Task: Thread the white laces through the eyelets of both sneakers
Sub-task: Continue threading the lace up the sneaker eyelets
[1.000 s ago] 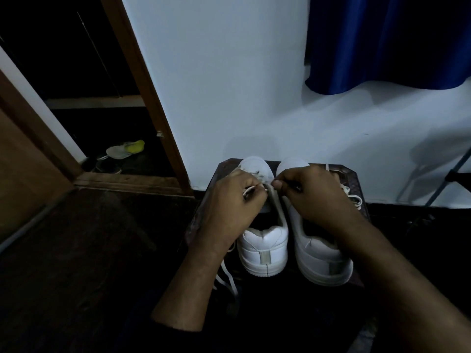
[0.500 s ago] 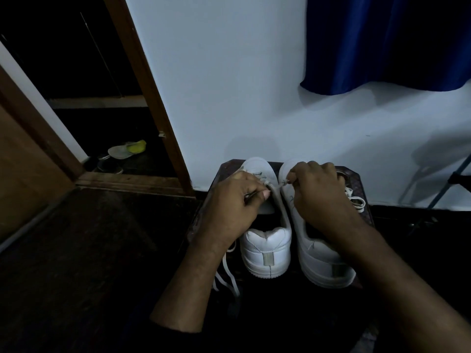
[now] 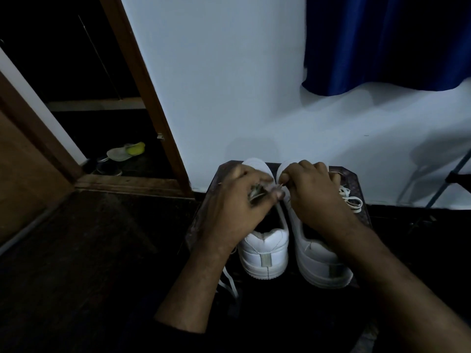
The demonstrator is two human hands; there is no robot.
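Over smooth white leather sneakers (image 3: 266, 248), left hand (image 3: 235, 207) fingers pinching flat lace (image 3: 256, 193), right hand (image 3: 312, 194) pinching lace tip

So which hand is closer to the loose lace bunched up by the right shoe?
Right. The right hand lies over the right sneaker, just beside the bunched lace. The left hand is over the left sneaker, farther away.

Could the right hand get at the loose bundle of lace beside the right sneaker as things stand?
Probably yes: the lace bundle lies uncovered just beside the right hand, though that hand is pinching a lace end and would have to drop it.
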